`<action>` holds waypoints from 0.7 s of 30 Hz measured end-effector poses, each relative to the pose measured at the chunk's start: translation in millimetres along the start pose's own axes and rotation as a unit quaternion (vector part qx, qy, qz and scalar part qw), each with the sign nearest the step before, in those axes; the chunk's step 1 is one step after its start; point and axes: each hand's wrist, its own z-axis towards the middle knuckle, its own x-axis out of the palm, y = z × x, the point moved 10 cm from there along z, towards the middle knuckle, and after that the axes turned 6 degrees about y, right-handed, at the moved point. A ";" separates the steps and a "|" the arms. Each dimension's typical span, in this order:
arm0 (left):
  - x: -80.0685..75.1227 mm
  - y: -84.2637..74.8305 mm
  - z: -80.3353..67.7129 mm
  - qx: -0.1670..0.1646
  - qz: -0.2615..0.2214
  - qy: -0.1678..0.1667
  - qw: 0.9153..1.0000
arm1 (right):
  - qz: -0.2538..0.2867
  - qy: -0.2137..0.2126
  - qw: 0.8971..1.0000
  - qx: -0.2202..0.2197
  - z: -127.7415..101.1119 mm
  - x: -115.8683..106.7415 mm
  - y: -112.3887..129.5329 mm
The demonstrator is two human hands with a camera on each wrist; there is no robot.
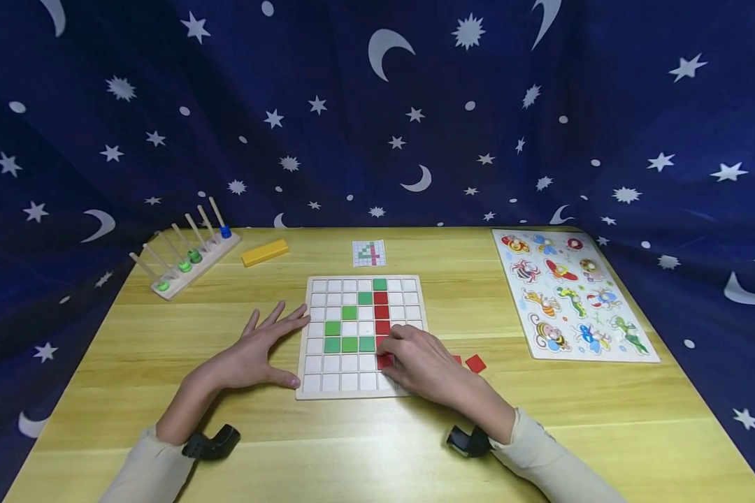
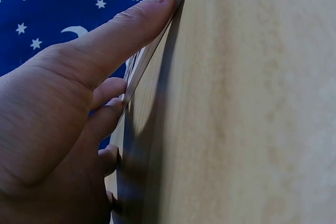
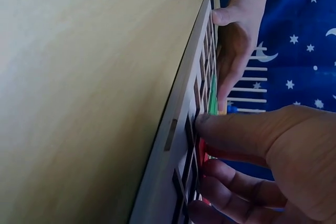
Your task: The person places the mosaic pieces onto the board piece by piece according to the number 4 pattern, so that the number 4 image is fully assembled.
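Note:
A white grid board (image 1: 327, 363) lies mid-table with green tiles (image 1: 349, 344) and a column of red tiles (image 1: 381, 311) set in it. My left hand (image 1: 258, 355) lies flat on the table with fingers spread, and its thumb (image 2: 131, 24) and fingertips touch the board's left edge (image 2: 152, 51). My right hand (image 1: 418, 363) rests on the board's lower right, with thumb and curled fingers pinching a red tile (image 1: 385, 361) at a cell. In the right wrist view the thumb (image 3: 231, 129) meets the board (image 3: 173, 182) with red tile (image 3: 202, 150) showing beneath it.
Two loose red tiles (image 1: 476, 363) lie right of the board. A small pattern card (image 1: 369, 253) sits behind it. A yellow block (image 1: 264, 252) and a peg rack with beads (image 1: 185, 260) stand back left. An animal puzzle board (image 1: 569, 293) lies at right. Starry blue cloth surrounds the table.

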 end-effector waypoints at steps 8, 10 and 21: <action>-0.5 1.5 -0.1 0.003 0.001 -0.003 1.000 | 0.019 -0.017 1.000 0.000 -14.6 -9.1 -2.1; -0.6 0.7 0.5 0.004 -0.001 -0.002 1.000 | 0.019 -0.024 1.000 0.002 -21.5 -12.0 -5.5; 0.0 0.9 0.0 0.003 -0.004 0.001 1.000 | -0.015 -0.032 0.998 0.048 -58.6 -26.7 -33.5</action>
